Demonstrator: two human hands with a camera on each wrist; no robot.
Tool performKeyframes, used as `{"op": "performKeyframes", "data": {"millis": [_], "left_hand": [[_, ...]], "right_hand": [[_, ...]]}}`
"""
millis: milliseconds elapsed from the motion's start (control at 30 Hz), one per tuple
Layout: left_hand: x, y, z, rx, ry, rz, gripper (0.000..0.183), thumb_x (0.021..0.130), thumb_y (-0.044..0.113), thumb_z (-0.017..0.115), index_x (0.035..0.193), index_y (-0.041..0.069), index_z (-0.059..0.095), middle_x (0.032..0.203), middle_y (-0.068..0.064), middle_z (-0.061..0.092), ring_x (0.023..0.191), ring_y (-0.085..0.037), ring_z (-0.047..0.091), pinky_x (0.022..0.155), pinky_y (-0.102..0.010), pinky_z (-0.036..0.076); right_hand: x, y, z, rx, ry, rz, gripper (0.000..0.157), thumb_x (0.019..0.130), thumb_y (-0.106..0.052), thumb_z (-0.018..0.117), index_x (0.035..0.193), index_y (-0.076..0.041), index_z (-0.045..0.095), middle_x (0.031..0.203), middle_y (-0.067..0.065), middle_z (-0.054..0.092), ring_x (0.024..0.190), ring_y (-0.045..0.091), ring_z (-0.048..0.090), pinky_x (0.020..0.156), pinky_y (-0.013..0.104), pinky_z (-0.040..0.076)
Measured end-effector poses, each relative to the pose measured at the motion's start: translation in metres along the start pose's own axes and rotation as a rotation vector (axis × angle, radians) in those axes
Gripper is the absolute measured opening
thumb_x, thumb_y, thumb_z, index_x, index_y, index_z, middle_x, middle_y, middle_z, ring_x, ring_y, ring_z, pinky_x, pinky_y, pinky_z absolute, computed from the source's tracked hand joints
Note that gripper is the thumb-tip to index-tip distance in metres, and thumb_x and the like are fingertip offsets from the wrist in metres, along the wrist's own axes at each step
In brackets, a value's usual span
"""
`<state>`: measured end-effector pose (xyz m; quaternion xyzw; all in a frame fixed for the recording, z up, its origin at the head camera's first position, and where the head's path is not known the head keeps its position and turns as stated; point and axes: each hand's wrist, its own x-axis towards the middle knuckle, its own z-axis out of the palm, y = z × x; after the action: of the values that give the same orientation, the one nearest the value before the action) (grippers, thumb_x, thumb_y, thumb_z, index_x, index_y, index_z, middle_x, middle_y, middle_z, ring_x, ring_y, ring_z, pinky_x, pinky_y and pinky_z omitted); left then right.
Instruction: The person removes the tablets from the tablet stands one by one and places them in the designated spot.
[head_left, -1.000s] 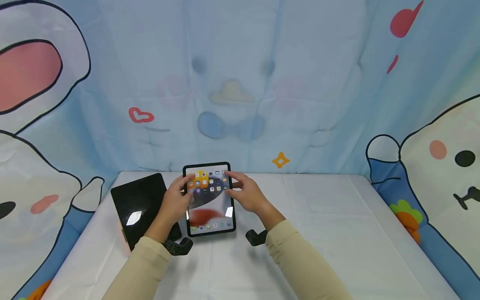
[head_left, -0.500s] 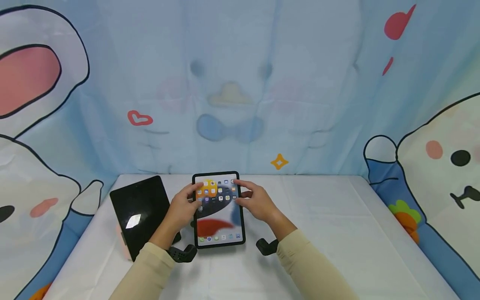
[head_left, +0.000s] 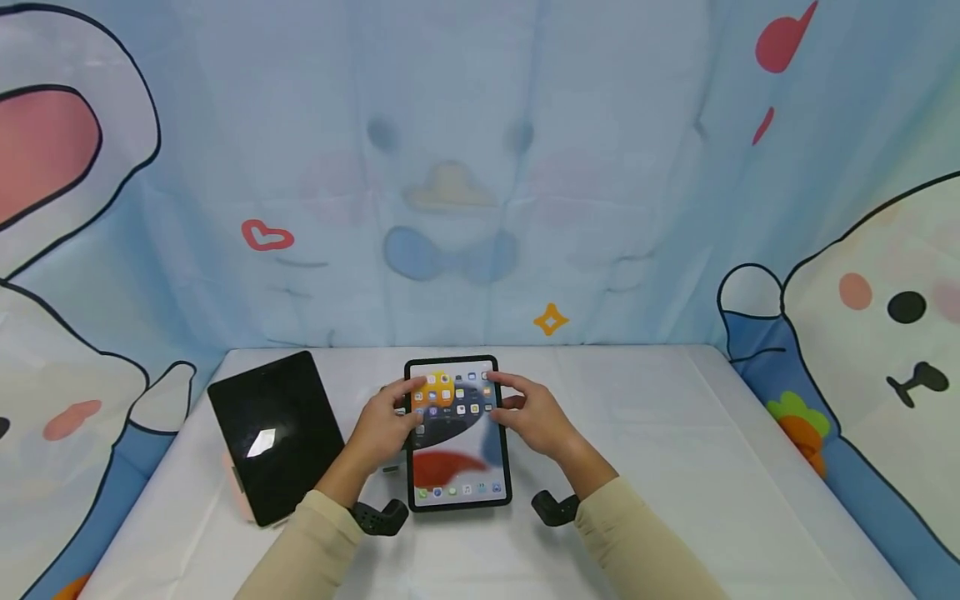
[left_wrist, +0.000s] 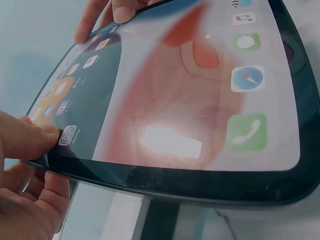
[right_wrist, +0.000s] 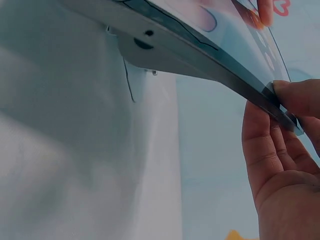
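A tablet (head_left: pixel 453 446) with a lit screen of app icons and a black border is held upright between both hands. My left hand (head_left: pixel 381 423) pinches its left edge near the top, thumb on the screen side and fingers curled behind. On the opposite edge, my right hand (head_left: pixel 538 418) grips in the same way. In the right wrist view, the tablet's lower edge is raised over the white tabletop, and a grey flat piece (right_wrist: pixel 165 62) shows beneath it. The left wrist view shows the Settings icon beside the left thumb (left_wrist: pixel 42 137).
Left of the hands, a second tablet (head_left: pixel 281 442) with a dark screen lies tilted, something pink (head_left: pixel 238 487) under its left edge. A small dark object (head_left: pixel 391 469) sits by the left wrist. The white table (head_left: pixel 637 433) ends at a printed blue curtain (head_left: pixel 450 308).
Both hands have carried the lit tablet to the right and closer to me, away from the dark tablet. Their grip on its edges looks the same.
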<state>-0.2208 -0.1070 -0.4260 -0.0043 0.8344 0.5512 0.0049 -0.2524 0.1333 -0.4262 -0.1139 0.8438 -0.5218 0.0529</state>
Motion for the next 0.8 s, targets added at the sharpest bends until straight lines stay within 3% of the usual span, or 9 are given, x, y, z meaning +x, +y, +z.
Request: {"op": "performKeyframes", "data": {"millis": [533,800], "left_hand": [[-0.007,-0.002,0.029,0.003,-0.059,-0.022,0.05,0.095,0.002,0.066,0.14,0.022,0.06,0.141,-0.013,0.053,0.12,-0.033,0.053,0.091,-0.045,0.054],[-0.012,-0.006,0.039,0.017,-0.093,0.016,0.05,0.094,0.003,0.067,0.14,0.019,0.06,0.145,-0.015,0.05,0.126,-0.035,0.051,0.1,-0.052,0.047]], "right_hand": [[-0.026,0.021,-0.015,0.054,0.028,0.039,0.054,0.089,-0.004,0.069,0.142,-0.012,0.057,0.145,0.015,0.048,0.102,0.025,0.063,0.084,0.034,0.055],[-0.036,0.035,-0.019,0.078,0.034,0.065,0.056,0.089,-0.003,0.07,0.142,-0.013,0.056,0.146,0.014,0.047,0.101,0.023,0.063,0.085,0.034,0.054]]}}
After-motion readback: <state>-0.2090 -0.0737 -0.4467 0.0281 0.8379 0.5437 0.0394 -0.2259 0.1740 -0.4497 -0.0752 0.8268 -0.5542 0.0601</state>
